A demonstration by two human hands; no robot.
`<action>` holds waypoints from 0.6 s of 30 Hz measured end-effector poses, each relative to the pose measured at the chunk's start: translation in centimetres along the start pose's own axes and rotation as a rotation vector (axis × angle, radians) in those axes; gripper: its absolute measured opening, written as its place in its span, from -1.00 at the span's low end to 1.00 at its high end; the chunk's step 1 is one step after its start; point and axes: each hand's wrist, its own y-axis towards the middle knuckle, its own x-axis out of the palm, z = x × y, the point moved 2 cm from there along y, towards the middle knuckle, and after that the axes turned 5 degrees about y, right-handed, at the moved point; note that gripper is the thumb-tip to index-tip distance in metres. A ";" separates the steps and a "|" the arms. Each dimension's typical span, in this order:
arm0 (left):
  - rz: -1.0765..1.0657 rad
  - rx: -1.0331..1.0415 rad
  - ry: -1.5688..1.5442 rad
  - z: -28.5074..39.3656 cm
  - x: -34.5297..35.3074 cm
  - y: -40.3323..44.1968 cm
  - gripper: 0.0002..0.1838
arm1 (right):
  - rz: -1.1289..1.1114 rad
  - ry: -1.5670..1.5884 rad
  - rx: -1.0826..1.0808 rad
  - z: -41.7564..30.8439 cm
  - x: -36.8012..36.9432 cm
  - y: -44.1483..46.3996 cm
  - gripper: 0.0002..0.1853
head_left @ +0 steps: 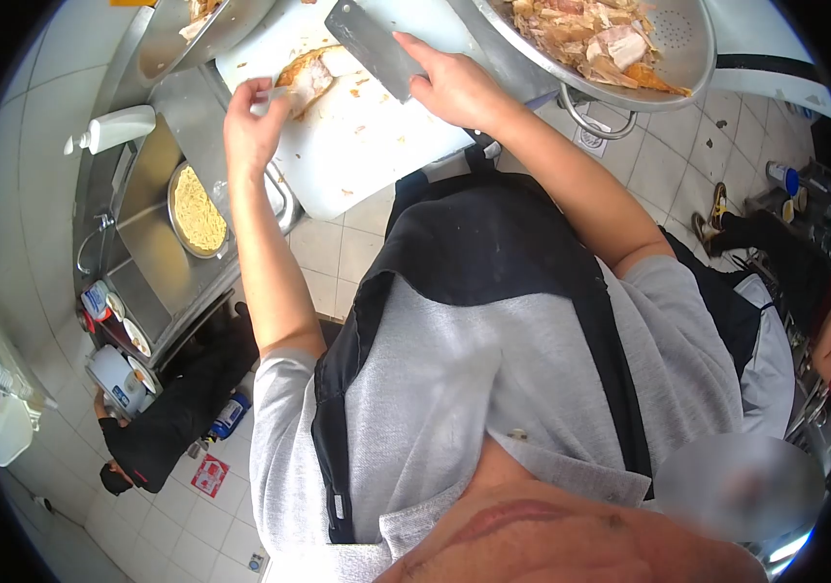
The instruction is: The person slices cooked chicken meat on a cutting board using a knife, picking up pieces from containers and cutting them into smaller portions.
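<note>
My right hand (459, 85) grips a cleaver (369, 47), its index finger stretched along the wide blade; the handle is hidden in the palm. The blade lies over a white cutting board (367, 146) strewn with small scraps. To its left, my left hand (255, 121) has its fingers pinched at the near edge of a piece of cooked chicken (310, 83) with browned skin and pale meat. A whitish strip shows at those fingertips, too blurred to name. Pulled chicken meat and skin (600, 44) fill part of a metal colander (682, 49) at the upper right.
A metal bowl (240, 24) with some food stands at the upper left. Along the left counter are a white spray bottle (119, 129), a sink (143, 248) and a round pan of yellow strands (199, 209). One person (177, 418) bends at the lower left; others are at the right.
</note>
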 end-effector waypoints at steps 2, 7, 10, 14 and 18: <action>0.180 0.215 0.054 4.1 0.6 0.6 -0.46 | 0.010 -0.003 -0.030 -0.2 0.0 0.1 -0.27; -0.116 0.015 0.452 8.3 2.3 2.2 -0.57 | -0.090 0.055 0.108 -2.6 -1.6 -1.0 -0.25; -0.172 -0.054 0.374 8.4 2.3 1.8 -0.62 | -0.070 0.107 0.055 -2.4 -1.2 -1.7 -0.25; -0.181 -0.117 0.195 8.0 2.2 1.2 -0.65 | -0.063 0.142 0.010 -0.9 0.2 -1.3 -0.26; -0.132 -0.043 0.072 5.7 2.9 1.9 -0.71 | -0.184 0.128 0.069 -0.5 0.7 -1.4 -0.26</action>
